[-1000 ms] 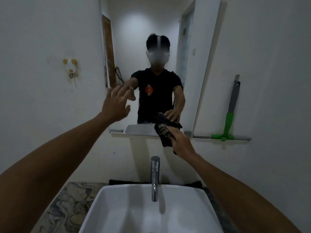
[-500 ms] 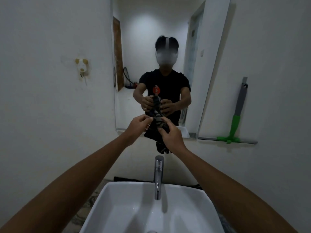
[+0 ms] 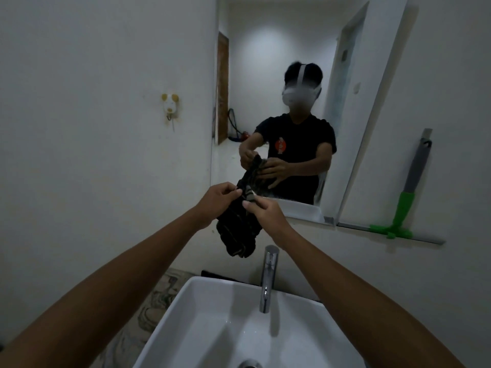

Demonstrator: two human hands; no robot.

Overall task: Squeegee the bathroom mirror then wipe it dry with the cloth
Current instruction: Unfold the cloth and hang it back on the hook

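Squeegee (image 3: 414,181) leans on the shelf (image 3: 425,237) beside the mirror (image 3: 265,62). Left hand (image 3: 216,199) and right hand (image 3: 265,211), fingers pinched, grip the cloth (image 3: 239,229) above the tap (image 3: 268,277).

My dark striped cloth (image 3: 240,227) is hanging bunched before the mirror (image 3: 279,75); the green-and-grey squeegee (image 3: 406,197) is leaning upright beside it.

Single head-worn view, facing the mirror (image 3: 279,62) close up, angled down over the sink (image 3: 202,301)

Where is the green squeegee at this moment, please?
In the head view, the squeegee is at the right, its green head standing on the narrow shelf beside the mirror and its grey handle leaning against the wall; neither hand touches it.
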